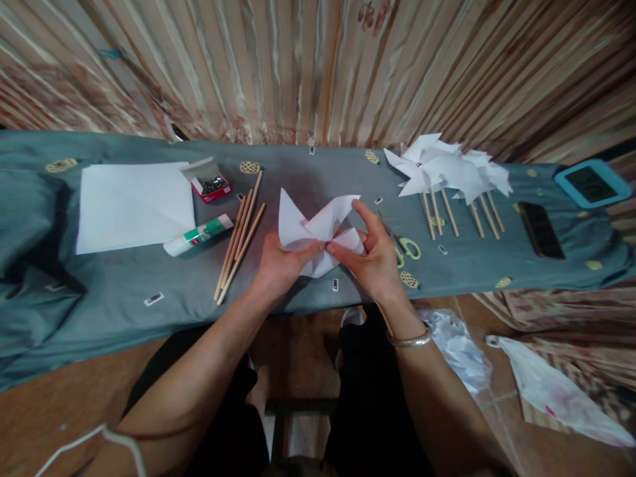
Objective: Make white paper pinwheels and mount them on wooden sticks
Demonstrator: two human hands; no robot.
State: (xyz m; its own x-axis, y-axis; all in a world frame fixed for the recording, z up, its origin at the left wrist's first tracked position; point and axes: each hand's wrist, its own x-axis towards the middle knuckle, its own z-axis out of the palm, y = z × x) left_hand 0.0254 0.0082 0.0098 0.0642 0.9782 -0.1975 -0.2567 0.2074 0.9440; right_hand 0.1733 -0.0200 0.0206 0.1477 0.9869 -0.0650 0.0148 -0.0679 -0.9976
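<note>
Pleated beige curtains (288, 73) hang behind a long grey-blue cloth-covered surface (183, 285). On it, white paper pinwheels on wooden sticks (460, 173) lie at right, a white paper stack (132, 209) at left. The left hand (283, 262) and right hand (375, 258) pinch a folded white paper pinwheel (325, 222) above the surface's middle. Just left lie pale wooden rods (238, 232), a green-and-white glue tube (199, 234) and an open red box (217, 193); the right hand partly hides yellow-green-handled scissors (405, 244).
</note>
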